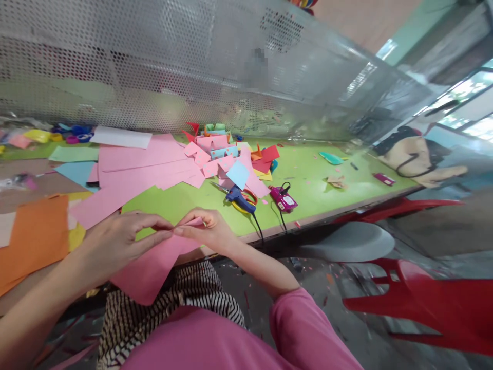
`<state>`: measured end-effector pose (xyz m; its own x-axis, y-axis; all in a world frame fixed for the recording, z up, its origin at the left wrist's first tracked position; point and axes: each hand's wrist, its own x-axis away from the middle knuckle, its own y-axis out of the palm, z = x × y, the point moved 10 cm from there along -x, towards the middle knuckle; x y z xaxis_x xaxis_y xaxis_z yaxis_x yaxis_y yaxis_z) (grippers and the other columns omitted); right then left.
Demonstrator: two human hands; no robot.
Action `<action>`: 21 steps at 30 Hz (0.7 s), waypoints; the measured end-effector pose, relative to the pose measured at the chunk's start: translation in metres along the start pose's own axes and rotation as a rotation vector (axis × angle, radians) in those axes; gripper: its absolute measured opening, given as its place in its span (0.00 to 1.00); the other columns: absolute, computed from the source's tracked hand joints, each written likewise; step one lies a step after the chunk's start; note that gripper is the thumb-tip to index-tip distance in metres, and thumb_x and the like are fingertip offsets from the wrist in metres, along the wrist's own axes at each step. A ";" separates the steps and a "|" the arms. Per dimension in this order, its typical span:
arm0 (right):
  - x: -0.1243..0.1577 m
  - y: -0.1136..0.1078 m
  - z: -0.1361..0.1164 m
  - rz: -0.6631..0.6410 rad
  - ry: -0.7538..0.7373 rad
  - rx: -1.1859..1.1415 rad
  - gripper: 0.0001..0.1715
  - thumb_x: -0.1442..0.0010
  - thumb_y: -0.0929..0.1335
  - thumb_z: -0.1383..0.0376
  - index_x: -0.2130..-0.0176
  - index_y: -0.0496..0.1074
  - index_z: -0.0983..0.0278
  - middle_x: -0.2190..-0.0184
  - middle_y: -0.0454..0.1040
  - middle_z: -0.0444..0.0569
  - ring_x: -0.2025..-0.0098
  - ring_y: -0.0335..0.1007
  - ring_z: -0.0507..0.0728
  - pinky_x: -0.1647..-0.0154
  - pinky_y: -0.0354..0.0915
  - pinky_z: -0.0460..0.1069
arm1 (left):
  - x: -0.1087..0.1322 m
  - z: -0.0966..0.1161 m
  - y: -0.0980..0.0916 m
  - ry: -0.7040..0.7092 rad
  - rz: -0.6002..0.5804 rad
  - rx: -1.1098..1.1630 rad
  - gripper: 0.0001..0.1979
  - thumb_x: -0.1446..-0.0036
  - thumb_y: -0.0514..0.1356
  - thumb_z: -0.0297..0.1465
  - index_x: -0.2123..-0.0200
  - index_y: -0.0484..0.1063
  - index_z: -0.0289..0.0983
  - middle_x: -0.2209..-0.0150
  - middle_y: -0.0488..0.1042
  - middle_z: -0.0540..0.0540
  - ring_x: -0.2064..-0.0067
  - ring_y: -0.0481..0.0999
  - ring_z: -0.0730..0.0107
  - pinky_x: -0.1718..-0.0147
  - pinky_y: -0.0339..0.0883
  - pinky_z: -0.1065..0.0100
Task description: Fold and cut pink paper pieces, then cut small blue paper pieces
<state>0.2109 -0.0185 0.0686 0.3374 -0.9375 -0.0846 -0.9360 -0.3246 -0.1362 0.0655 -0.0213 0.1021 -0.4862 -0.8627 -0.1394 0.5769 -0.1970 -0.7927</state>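
Observation:
A sheet of pink paper [150, 270] hangs over my lap at the table's front edge, partly folded or bent near its top. My left hand [129, 234] pinches its upper edge between thumb and fingers. Close beside it, my right hand [204, 226] pinches the same paper, the fingertips of both hands nearly meeting. Larger pink sheets [142, 172] lie on the green tabletop just beyond. To the right of my hands rest a blue glue gun [241, 198] with a cord and a pair of scissors with orange and yellow handles, partly under the gun.
Cut and folded paper pieces [215, 149] are heaped at the table's back. Orange sheets [38, 236] lie at the left. A magenta box with a cable [284, 199] sits near the front edge. Perforated metal panel [154, 67] stands behind; red chair [431, 303] at right.

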 end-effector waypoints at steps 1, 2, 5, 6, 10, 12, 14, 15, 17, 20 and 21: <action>0.001 0.000 -0.001 -0.007 -0.013 0.020 0.22 0.46 0.78 0.46 0.67 0.80 0.62 0.68 0.83 0.43 0.66 0.77 0.51 0.61 0.70 0.46 | -0.001 0.000 0.003 0.015 0.001 -0.019 0.22 0.35 0.54 0.54 0.59 0.84 0.50 0.60 0.86 0.51 0.60 0.84 0.60 0.62 0.72 0.64; 0.002 -0.002 -0.003 -0.011 -0.035 0.052 0.21 0.44 0.77 0.46 0.66 0.80 0.61 0.67 0.83 0.44 0.65 0.77 0.51 0.60 0.71 0.47 | -0.002 0.000 0.005 0.029 0.006 -0.040 0.23 0.35 0.54 0.55 0.60 0.84 0.49 0.61 0.86 0.50 0.61 0.84 0.60 0.63 0.71 0.64; 0.007 -0.010 -0.022 -0.019 -0.172 0.295 0.18 0.38 0.75 0.50 0.55 0.80 0.60 0.60 0.84 0.46 0.58 0.78 0.53 0.52 0.70 0.50 | -0.001 0.001 0.009 0.066 0.035 -0.098 0.24 0.33 0.52 0.54 0.61 0.83 0.49 0.61 0.86 0.49 0.61 0.84 0.59 0.65 0.71 0.64; 0.009 -0.010 -0.031 -0.023 -0.241 0.428 0.17 0.36 0.75 0.53 0.53 0.80 0.60 0.58 0.84 0.47 0.56 0.78 0.54 0.49 0.68 0.51 | -0.001 0.003 0.010 0.079 0.040 -0.110 0.23 0.33 0.52 0.53 0.61 0.83 0.49 0.61 0.86 0.49 0.61 0.84 0.59 0.65 0.71 0.64; 0.024 0.000 -0.053 -0.070 -0.474 0.886 0.11 0.30 0.70 0.58 0.59 0.81 0.61 0.62 0.84 0.47 0.55 0.75 0.56 0.44 0.58 0.54 | 0.000 0.015 0.022 0.118 0.007 -0.158 0.21 0.34 0.53 0.50 0.61 0.82 0.46 0.62 0.86 0.48 0.59 0.83 0.56 0.62 0.71 0.62; 0.029 0.004 -0.058 -0.081 -0.518 0.987 0.13 0.28 0.69 0.58 0.60 0.80 0.62 0.63 0.84 0.46 0.56 0.73 0.57 0.44 0.55 0.55 | 0.001 0.022 0.026 0.127 0.014 -0.181 0.22 0.34 0.53 0.50 0.62 0.82 0.45 0.62 0.85 0.47 0.60 0.83 0.55 0.63 0.71 0.61; 0.033 0.006 -0.061 -0.103 -0.522 1.037 0.12 0.28 0.68 0.59 0.59 0.79 0.62 0.63 0.84 0.46 0.57 0.73 0.56 0.44 0.53 0.55 | 0.004 0.028 0.026 0.145 0.034 -0.189 0.22 0.33 0.52 0.50 0.62 0.81 0.44 0.62 0.85 0.46 0.59 0.83 0.55 0.62 0.72 0.60; 0.034 0.006 -0.061 -0.118 -0.510 1.045 0.12 0.27 0.68 0.59 0.59 0.79 0.62 0.63 0.84 0.45 0.57 0.73 0.56 0.44 0.53 0.54 | 0.006 0.029 0.026 0.150 0.039 -0.198 0.22 0.33 0.52 0.50 0.61 0.81 0.44 0.61 0.85 0.47 0.59 0.83 0.54 0.61 0.72 0.60; 0.034 0.001 -0.063 -0.126 -0.475 1.023 0.12 0.27 0.67 0.60 0.59 0.78 0.62 0.64 0.83 0.45 0.58 0.73 0.55 0.47 0.54 0.53 | 0.011 0.028 0.022 0.143 0.052 -0.220 0.22 0.32 0.52 0.50 0.60 0.82 0.46 0.61 0.85 0.48 0.58 0.83 0.54 0.60 0.71 0.58; 0.036 -0.016 -0.070 -0.073 -0.448 0.945 0.12 0.27 0.68 0.60 0.61 0.77 0.63 0.65 0.83 0.45 0.60 0.73 0.53 0.50 0.56 0.51 | 0.022 0.007 0.007 0.086 0.111 -0.179 0.17 0.33 0.56 0.50 0.60 0.82 0.50 0.60 0.85 0.53 0.58 0.82 0.55 0.57 0.71 0.58; 0.036 -0.023 -0.071 -0.050 -0.444 0.919 0.12 0.28 0.68 0.60 0.62 0.77 0.63 0.66 0.82 0.45 0.60 0.73 0.53 0.50 0.57 0.51 | 0.027 -0.006 0.003 0.064 0.129 -0.129 0.14 0.35 0.60 0.50 0.60 0.82 0.52 0.59 0.85 0.55 0.56 0.81 0.55 0.56 0.71 0.58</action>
<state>0.2371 -0.0543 0.1391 0.5557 -0.7338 -0.3908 -0.5441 0.0344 -0.8383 0.0499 -0.0421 0.0926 -0.4568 -0.8445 -0.2796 0.5506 -0.0215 -0.8345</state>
